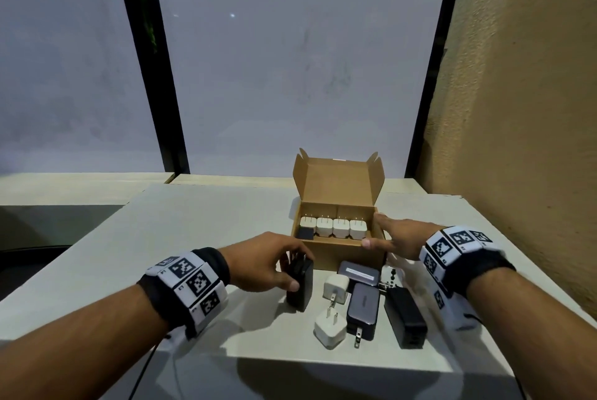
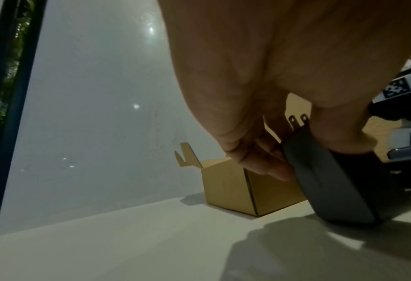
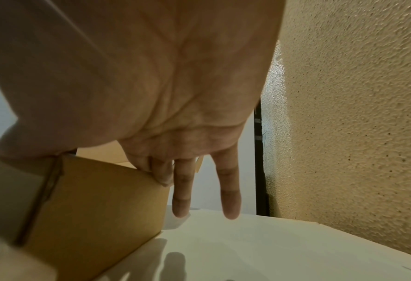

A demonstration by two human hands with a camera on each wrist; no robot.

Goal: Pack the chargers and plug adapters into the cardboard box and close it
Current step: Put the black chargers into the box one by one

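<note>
Gripping black charger [image 1: 300,283] w/ left hand [image 1: 261,265] (prongs up); right hand [image 1: 399,239], fingers straight, steadies cardboard box [image 1: 342,256].

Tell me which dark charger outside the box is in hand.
The black rectangular charger left of the group, standing on end: the left hand grips it; the others lie flat, untouched.

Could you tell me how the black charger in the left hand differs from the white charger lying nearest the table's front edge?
The black charger is dark, long and slab-shaped; the white charger is pale, short and cube-like. The black one stands on end on the table, gripped by the left hand; the white one lies loose, untouched. The black one's prongs point up, the white one's toward the cardboard box. Both are still outside the box.
</note>
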